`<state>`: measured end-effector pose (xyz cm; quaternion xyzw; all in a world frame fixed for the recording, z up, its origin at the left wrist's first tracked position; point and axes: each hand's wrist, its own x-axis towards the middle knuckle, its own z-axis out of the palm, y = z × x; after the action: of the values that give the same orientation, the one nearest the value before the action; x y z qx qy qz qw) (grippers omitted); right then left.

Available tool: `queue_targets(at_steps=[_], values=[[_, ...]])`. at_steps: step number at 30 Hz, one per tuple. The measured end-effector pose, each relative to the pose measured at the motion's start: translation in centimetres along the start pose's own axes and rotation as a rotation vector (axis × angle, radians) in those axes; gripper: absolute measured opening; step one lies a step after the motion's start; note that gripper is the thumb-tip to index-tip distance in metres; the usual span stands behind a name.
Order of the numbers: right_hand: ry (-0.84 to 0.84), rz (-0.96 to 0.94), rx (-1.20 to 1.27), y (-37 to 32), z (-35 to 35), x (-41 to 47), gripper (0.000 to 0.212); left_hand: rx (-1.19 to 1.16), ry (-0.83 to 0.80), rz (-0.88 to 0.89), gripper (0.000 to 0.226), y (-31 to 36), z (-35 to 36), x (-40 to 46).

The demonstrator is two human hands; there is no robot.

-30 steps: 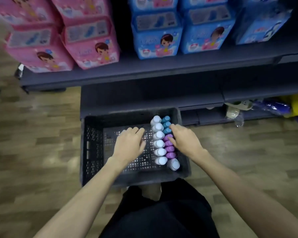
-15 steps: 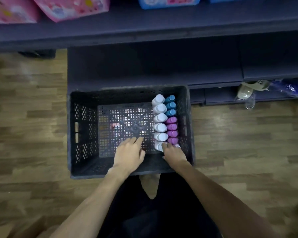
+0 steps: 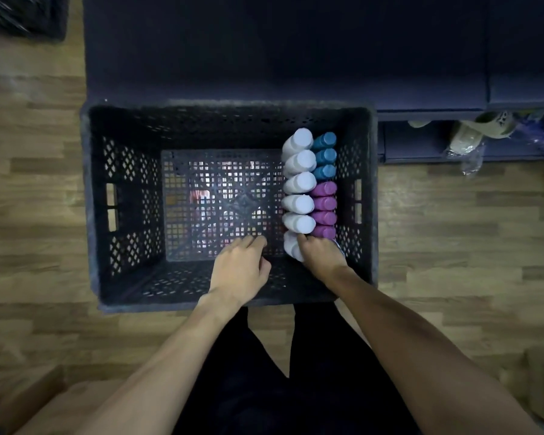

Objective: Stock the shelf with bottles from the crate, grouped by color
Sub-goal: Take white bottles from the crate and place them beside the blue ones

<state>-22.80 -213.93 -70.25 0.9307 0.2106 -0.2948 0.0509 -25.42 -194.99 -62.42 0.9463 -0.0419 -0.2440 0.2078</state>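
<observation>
We kneel over the perforated dark plastic crate; smooth, round-capped bottles line its 3 o'clock wall. Our right hand curls around the nearest white bottle: lift straight up. Our left hand hangs loose, holding nothing.

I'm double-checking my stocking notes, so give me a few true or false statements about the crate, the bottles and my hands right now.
1. The bottles line the right side of the dark perforated plastic crate. True.
2. The blue-capped bottles stand nearest the person. False: they are at the far end.
3. The right hand is on the nearest white-capped bottle. True.
4. The left hand holds a purple-capped bottle. False: it holds nothing.
</observation>
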Motion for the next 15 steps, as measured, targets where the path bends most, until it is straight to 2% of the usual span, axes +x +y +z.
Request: queue_targets(at_steps=[3, 7, 11, 15], values=[[-0.051, 0.004, 0.092, 0.1, -1.6, -1.6, 0.027, 0.020, 0.001, 0.021, 0.026, 0.2, -1.7, -0.6], [0.011, 0.099, 0.311, 0.0, -5.6, -5.2, 0.028, 0.068, 0.039, 0.071, 0.023, 1.3, -5.4, -1.0], [0.244, 0.151, 0.713, 0.7, -11.9, -9.1, 0.043, 0.059, 0.096, 0.113, 0.016, 3.8, -9.7, -0.5], [0.447, 0.157, 0.865, 1.4, -18.6, -11.8, 0.041, 0.070, 0.213, 0.182, 0.013, 5.6, -14.3, 0.8]])
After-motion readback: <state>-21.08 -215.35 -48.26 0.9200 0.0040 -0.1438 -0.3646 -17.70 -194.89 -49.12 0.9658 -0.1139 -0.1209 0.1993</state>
